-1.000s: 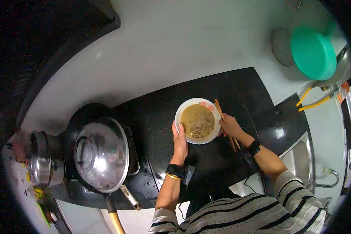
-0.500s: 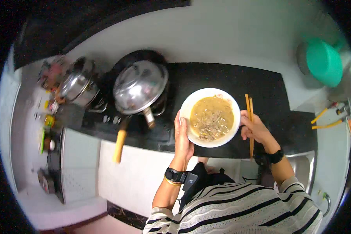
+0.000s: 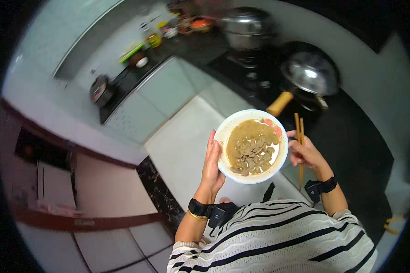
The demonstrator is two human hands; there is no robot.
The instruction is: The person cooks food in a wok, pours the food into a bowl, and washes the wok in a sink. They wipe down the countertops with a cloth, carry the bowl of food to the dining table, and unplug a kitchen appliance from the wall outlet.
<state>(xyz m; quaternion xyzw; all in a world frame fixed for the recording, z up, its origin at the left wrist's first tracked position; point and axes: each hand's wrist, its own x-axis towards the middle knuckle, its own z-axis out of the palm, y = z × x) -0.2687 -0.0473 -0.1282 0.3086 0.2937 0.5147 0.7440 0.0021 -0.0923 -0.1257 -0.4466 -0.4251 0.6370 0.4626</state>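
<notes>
My left hand grips the left side of a white bowl, thumb by the rim and fingers beneath. Brownish broth with sliced meat fills much of it, and a pink pattern shows inside the upper right wall. Closed around a pair of wooden chopsticks, my right hand is close to the bowl's right edge; whether its fingers also touch the bowl, I cannot tell. The chopsticks point up and down in the view. Below the bowl I see pale floor.
A wok with a shiny domed lid sits on the stove, its wooden handle jutting toward the bowl. Behind it stands a steel pot. Bottles and a rice cooker line the dark counter. A doorway opens at lower left.
The view has swung left, bringing the doorway and floor into sight. The bowl has gone from over the counter to over the floor, still held. The chopsticks stay in my right hand.
</notes>
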